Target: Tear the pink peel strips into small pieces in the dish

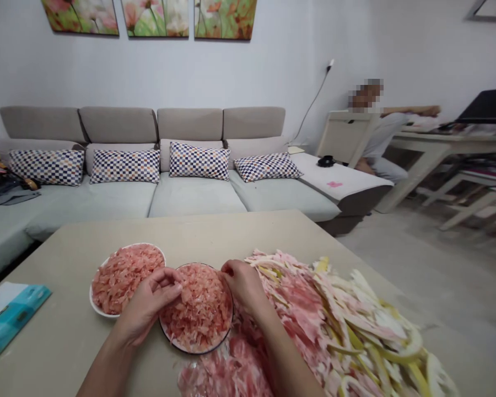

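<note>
A round dark-rimmed plate (196, 350) heaped with pink pomelo flesh (198, 309) stands on the table before me. My left hand (159, 292) hovers over its left edge, fingers loosely curled and a gap showing between thumb and fingertips. At the upper right rim, my right hand (242, 281) has its fingers closed together; what they grip, if anything, is hidden. Behind my left hand is a white plate (94, 300) piled with more flesh. To the right spreads a large heap of pomelo peel (372, 331), with pink membranes (301, 309) nearer my right forearm.
A blue-and-white packet (14, 317) lies on the left of the beige table (215, 231). Beyond runs a grey sofa (194, 196) with several checked cushions (199, 161). A seated person (384, 138) is at a white table (450, 144) on the right.
</note>
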A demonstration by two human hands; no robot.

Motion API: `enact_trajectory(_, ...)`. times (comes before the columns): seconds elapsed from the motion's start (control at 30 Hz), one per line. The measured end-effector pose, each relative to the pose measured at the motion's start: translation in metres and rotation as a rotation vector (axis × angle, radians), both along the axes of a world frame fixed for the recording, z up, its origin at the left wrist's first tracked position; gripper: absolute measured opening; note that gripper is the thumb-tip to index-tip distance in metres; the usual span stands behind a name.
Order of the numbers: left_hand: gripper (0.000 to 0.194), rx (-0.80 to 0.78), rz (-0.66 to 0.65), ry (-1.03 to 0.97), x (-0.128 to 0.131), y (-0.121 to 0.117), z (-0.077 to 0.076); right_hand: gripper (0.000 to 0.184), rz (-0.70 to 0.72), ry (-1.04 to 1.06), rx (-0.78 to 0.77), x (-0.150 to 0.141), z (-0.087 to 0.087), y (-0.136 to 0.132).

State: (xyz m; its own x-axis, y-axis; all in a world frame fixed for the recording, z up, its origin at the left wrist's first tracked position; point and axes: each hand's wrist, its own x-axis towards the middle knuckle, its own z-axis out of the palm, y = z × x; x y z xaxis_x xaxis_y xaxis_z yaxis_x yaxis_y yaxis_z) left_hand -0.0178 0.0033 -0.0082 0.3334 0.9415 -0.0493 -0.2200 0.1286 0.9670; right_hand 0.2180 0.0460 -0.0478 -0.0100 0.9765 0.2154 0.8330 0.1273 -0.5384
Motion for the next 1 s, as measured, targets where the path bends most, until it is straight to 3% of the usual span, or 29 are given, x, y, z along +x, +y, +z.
enact_trajectory(0.3,0.02,-0.003,0.011,0.039,0.003,0.0,0.002,0.025,0.022,-0.002,-0.193,0.006,-0.009,0.008)
enact_trajectory(0.4,0.023,-0.019,0.037,0.038,0.004,0.0,0.001,0.027,0.039,0.029,-0.186,0.014,0.003,0.003)
enact_trajectory(0.53,0.026,-0.011,0.099,0.045,0.007,0.001,-0.003,0.022,0.1,0.102,-0.108,0.004,0.035,-0.023)
enact_trajectory(0.63,0.027,0.014,0.107,0.051,0.011,0.002,-0.007,0.022,0.303,0.43,-0.055,-0.022,0.05,-0.046)
enact_trajectory(0.73,0.027,0.052,0.12,0.073,0.015,0.003,-0.009,0.032,0.369,0.546,0.004,-0.047,0.051,-0.057)
enact_trajectory(0.8,0.026,0.079,0.148,0.091,0.016,0.003,-0.01,0.023,0.355,0.57,0.045,-0.055,0.048,-0.057)
enact_trajectory(0.87,0.026,0.086,0.16,0.096,0.016,0.003,-0.01,0.014,0.335,0.585,0.05,-0.055,0.046,-0.055)
enact_trajectory(1.0,0.026,0.068,0.132,0.072,0.012,0.003,-0.011,0.013,0.318,0.607,-0.007,-0.047,0.048,-0.05)
